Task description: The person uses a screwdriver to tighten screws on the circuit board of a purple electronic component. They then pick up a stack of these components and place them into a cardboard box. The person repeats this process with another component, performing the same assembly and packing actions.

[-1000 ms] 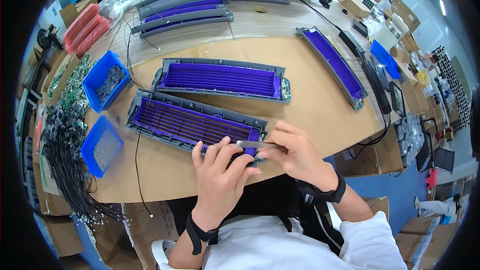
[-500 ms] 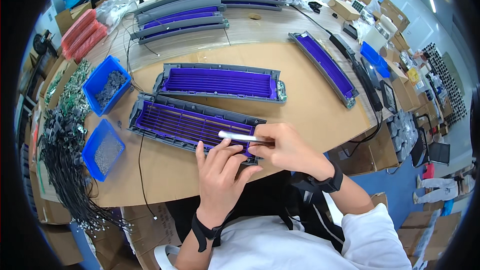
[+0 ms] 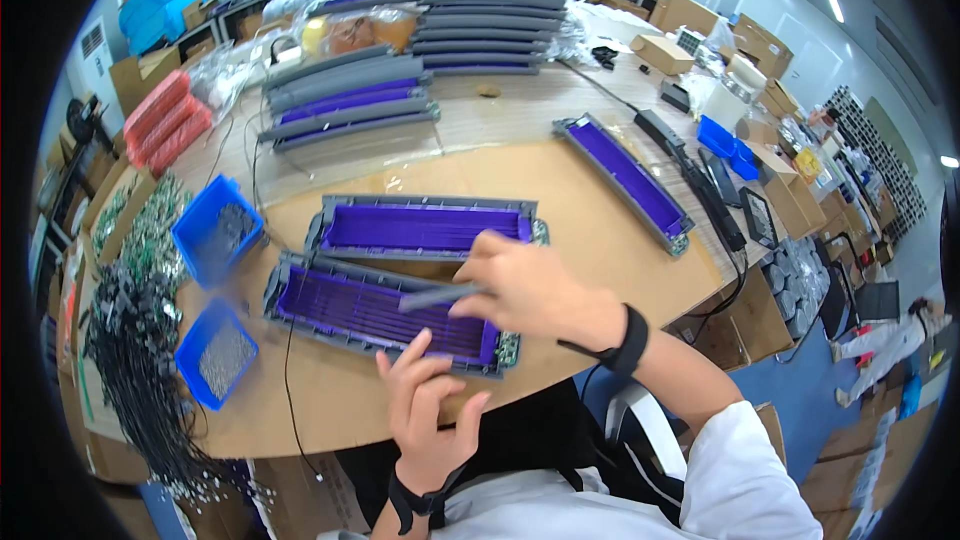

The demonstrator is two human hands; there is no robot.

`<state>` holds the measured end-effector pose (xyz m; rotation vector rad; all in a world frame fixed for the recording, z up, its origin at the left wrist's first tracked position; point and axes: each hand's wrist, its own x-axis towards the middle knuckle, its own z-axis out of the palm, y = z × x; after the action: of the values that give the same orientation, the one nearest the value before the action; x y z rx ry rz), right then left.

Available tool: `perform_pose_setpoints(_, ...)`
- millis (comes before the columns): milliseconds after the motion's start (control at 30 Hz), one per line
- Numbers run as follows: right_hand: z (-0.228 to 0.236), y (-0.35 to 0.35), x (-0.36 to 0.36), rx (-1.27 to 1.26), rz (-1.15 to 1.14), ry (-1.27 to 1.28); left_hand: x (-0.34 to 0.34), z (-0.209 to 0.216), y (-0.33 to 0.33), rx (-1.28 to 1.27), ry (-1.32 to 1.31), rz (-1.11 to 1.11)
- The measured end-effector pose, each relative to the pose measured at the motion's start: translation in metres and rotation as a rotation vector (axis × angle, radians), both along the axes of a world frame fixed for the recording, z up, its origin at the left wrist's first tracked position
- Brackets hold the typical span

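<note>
In front of me lies a long grey frame with a purple slatted insert [image 3: 335, 312], tilted down to the right, with a small green circuit board [image 3: 510, 348] at its right end. My right hand [image 3: 535, 285] is above that end, its fingers closed round a slim grey metal tool [image 3: 432, 297], blurred, pointing left over the slats. Its tip does not show clearly. My left hand [image 3: 432, 420] is at the frame's near edge, fingers spread, holding nothing. Just beyond lies a similar purple and grey frame [image 3: 420, 228].
Two blue bins of small parts, an upper one [image 3: 190, 255] and a lower one [image 3: 190, 370], stand on the left beside bundled black cables [image 3: 135, 370]. A third frame [image 3: 630, 180] lies at the right. Stacked frames [image 3: 490, 30] stand at the back.
My right hand has lifted with the tool away from the frame's right end, uncovering the circuit board. My left hand has drawn back toward me. The view has tilted up.
</note>
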<state>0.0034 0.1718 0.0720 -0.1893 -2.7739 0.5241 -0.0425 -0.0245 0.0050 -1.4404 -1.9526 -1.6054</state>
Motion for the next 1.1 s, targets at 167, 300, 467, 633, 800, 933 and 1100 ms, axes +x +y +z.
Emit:
perform_pose_setpoints(167,-0.016,-0.005,-0.009,0.121,0.086,-0.128,0.004,0.003,-0.004,0.142,0.038,0.001)
perform_pose_setpoints(300,0.016,-0.014,0.03,0.229,0.052,-0.184,0.007,0.0,-0.025,0.277,0.121,0.05)
perform_pose_setpoints(467,0.073,0.029,0.123,0.143,-0.143,-0.32,-0.002,0.015,-0.052,0.435,0.228,0.219)
perform_pose_setpoints(633,0.073,0.08,0.165,0.063,-0.499,-0.107,-0.007,0.028,-0.055,0.207,-0.028,0.296)
perform_pose_setpoints(800,0.022,0.137,0.132,0.172,-0.612,-0.086,-0.014,0.019,-0.045,0.036,-0.112,0.207)
perform_pose_setpoints(933,0.005,0.156,0.103,0.226,-0.654,-0.192,-0.014,0.009,-0.043,-0.039,-0.119,0.235)
perform_pose_setpoints(1100,-0.005,0.171,0.09,0.181,-0.741,-0.289,-0.018,0.009,-0.044,-0.06,-0.038,0.241)
